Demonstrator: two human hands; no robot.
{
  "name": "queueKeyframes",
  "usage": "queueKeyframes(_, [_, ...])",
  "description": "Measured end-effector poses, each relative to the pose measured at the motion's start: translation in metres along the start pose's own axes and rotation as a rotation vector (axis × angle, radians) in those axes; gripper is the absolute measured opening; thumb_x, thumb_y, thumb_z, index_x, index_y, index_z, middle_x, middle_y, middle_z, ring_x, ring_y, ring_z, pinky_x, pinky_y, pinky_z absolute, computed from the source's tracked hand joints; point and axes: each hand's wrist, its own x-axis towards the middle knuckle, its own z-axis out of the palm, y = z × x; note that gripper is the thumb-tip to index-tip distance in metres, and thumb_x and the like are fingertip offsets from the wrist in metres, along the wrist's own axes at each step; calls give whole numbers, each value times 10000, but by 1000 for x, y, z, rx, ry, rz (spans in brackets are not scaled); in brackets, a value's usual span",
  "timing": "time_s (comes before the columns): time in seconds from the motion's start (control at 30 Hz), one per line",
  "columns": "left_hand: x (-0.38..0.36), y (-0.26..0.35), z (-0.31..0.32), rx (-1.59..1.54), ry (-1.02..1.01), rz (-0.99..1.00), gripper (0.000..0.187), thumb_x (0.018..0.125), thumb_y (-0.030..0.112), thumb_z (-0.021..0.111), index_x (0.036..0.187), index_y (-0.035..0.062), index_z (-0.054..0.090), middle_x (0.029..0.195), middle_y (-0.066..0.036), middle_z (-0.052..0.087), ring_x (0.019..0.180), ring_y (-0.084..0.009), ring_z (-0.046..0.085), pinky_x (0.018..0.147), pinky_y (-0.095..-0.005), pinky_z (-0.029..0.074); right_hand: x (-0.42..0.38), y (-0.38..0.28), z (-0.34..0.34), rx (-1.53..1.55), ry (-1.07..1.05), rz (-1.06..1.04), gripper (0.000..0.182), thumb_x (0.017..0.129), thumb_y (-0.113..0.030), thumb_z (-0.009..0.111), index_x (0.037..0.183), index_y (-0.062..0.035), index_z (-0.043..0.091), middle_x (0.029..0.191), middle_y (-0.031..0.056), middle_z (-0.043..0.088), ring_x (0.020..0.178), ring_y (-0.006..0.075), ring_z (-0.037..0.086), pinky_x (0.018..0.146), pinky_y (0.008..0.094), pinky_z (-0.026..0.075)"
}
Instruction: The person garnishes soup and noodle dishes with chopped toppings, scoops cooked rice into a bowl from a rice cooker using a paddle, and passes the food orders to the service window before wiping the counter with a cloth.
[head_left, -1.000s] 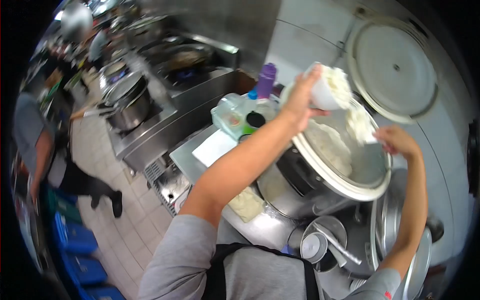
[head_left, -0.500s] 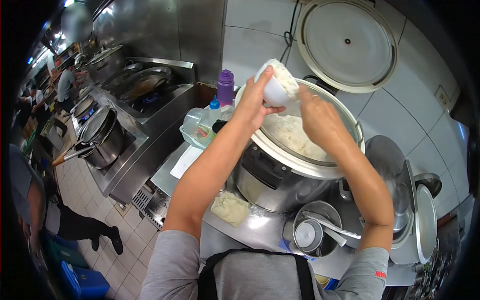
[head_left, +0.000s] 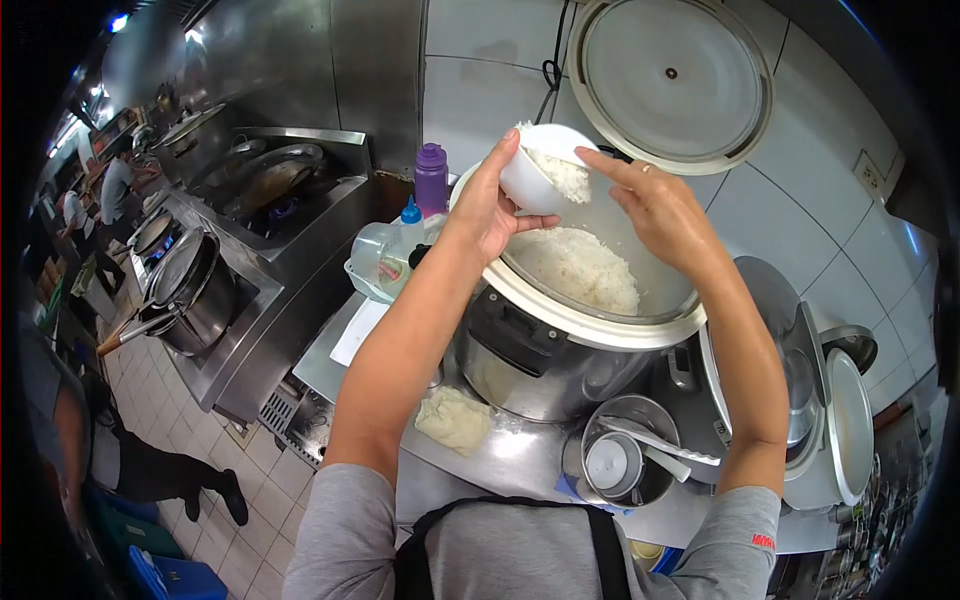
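A small white bowl (head_left: pixel 530 186) is held tilted in my left hand (head_left: pixel 486 212), thumb at its rim and fingers beneath. White rice (head_left: pixel 563 176) bulges from its mouth, with a few grains on the upper edge. My right hand (head_left: pixel 655 205), a ring on one finger, is closed at the edge of a smooth, rounded white utensil (head_left: pixel 562 140) set against the rice; I cannot tell its exact kind. Both hands are above a large rice cooker (head_left: pixel 535 350), uncovered, with a mound of cooked rice (head_left: pixel 585 268) inside.
The cooker's round lid (head_left: pixel 672 75) stands raised behind it. A folded cloth (head_left: pixel 454 421) and a metal pot (head_left: pixel 632 412) holding tongs lie in front. A purple bottle (head_left: pixel 431 182) and plastic basket (head_left: pixel 375 270) stand left. Stoves and other people are farther left.
The bowl has tipped, and the white utensil now shows over the rice. My right hand has turned and lifted slightly, its index finger stretched toward the bowl. The whole view has shifted a little.
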Motion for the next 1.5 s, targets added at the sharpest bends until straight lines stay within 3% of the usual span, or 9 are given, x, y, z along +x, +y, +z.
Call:
queueKeyframes(0.5, [0,4,-2,-52,-92,-9,590,866,545,479,1250,99,447,1135,-133,559,966,-277,610,611,-406,562,-14,30,27,242,100,-214,535,852,-40,559,1331,-270,493,705,32,481,581,159,462,537,294,426])
queueKeyframes(0.63, [-4,6,3,-79,-151,17,555,872,489,474,1248,81,458,1101,-134,600,905,-282,646,562,-424,567,-10,36,-12,841,-92,358,477,911,-173,548,1366,-82,436,771,-30,489,557,32,375,461,177,298])
queueKeyframes(0.73, [-3,6,2,-60,-153,10,562,861,476,473,1235,55,464,1096,-144,605,895,-295,652,563,-429,565,-8,42,-9,791,-163,427,431,910,-151,526,1339,-159,489,768,-22,515,601,56,420,505,205,368])
queueKeyframes(0.87, [0,4,-4,-70,-108,0,571,862,485,463,1239,55,458,1118,-155,593,944,-297,636,600,-431,566,-21,22,12,501,-50,69,393,926,-129,495,1319,-146,508,772,1,527,621,61,453,543,219,405])
queueKeyframes(1.03, [-5,3,2,-85,-83,136,582,862,480,480,1252,50,434,1182,-161,555,1032,-298,597,707,-461,551,-25,24,9,1024,-96,500,518,935,-129,480,1426,-98,318,793,-7,455,536,78,445,428,227,373])
queueKeyframes(1.27, [-3,-2,-4,-37,-44,202,600,854,444,526,1278,39,401,1209,-163,534,1078,-321,569,797,-489,527,-5,-8,28,944,-217,407,486,946,-120,444,1414,-79,322,839,35,522,561,100,520,452,264,455])
queueKeyframes(1.33, [-3,-3,-6,-41,-30,236,609,853,443,526,1280,30,395,1218,-171,524,1086,-326,564,801,-492,527,4,23,24,608,-3,405,461,914,-111,473,1365,-63,393,857,94,590,609,155,582,517,308,496])
queueKeyframes(1.43, [-3,-3,-4,-47,2,282,627,852,453,520,1274,7,391,1236,-188,504,1088,-340,561,806,-504,525,-1,79,25,-153,-145,242,358,865,-129,515,1217,-72,548,848,149,644,696,243,635,629,372,523])
queueKeyframes(1.5, [-5,-2,-1,-39,11,276,634,828,467,550,1251,14,413,1200,-174,530,1057,-317,578,801,-472,522,-5,62,25,-390,-509,174,267,839,-113,521,1081,-82,630,914,138,662,794,288,646,696,396,520])
